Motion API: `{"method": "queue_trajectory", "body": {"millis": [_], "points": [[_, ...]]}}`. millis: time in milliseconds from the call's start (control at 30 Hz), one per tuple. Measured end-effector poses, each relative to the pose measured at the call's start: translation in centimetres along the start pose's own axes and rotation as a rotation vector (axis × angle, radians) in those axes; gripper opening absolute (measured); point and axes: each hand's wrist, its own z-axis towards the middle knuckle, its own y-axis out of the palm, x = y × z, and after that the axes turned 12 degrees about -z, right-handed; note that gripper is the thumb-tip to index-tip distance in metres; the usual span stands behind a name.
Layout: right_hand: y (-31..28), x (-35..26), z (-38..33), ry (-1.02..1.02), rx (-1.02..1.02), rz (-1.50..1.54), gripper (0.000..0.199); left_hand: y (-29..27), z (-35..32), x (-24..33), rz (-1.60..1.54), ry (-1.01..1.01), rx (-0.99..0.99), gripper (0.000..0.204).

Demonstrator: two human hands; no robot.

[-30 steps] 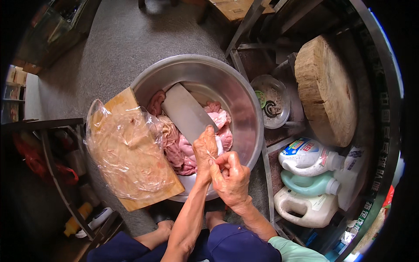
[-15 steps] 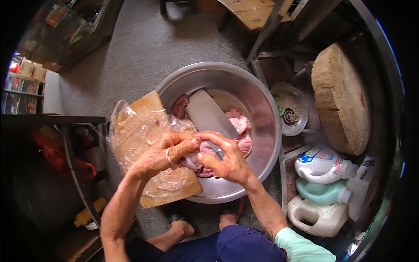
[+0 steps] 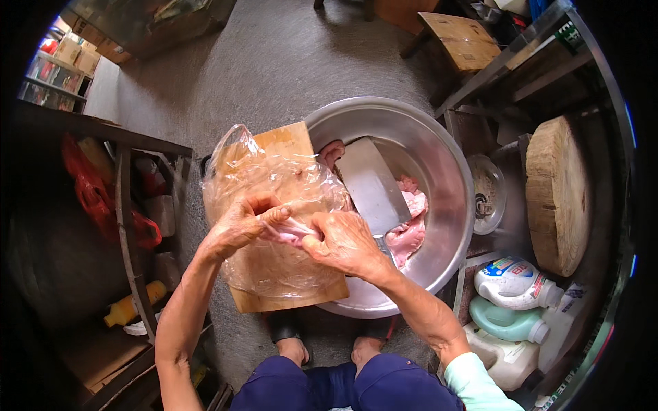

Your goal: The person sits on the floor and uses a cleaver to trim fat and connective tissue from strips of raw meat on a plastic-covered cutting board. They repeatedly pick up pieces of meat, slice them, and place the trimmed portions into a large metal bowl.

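A strip of pale pink raw meat (image 3: 289,234) stretches between my two hands, above the wooden cutting board (image 3: 264,301). My left hand (image 3: 245,225) pinches its left end between thumb and fingers. On the other end, my right hand (image 3: 348,245) is closed with the knuckles up. Beneath them a clear plastic bag (image 3: 257,181) lies spread across the board, which rests over the left side of a metal basin (image 3: 449,157). A cleaver (image 3: 373,181) with a broad blade lies in the basin on more raw meat (image 3: 411,236); my right hand partly covers its handle.
On the right stand a thick round wooden block (image 3: 558,198), a clear plastic bowl (image 3: 488,192) and several plastic jugs (image 3: 510,281). A dark shelf with a red plastic bag (image 3: 89,185) is at left. A wooden stool (image 3: 459,41) stands at the far right.
My hands, earlier at the basin's left side with fingertips close together, are now over the board with meat stretched between them. The view has shifted, so the basin appears farther right.
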Motion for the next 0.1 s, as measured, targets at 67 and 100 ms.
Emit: {"method": "queue_trajectory", "body": {"millis": [67,100], "points": [[1.6,0.5,0.8,-0.013,0.106,-0.149,0.028,-2.7,1.1,-2.6,0.335,0.192,0.021,0.032],[2.2,1.1,0.9,-0.052,0.159,-0.189,0.032,-3.1,0.9,-2.0,0.512,0.215,0.06,0.035]]}}
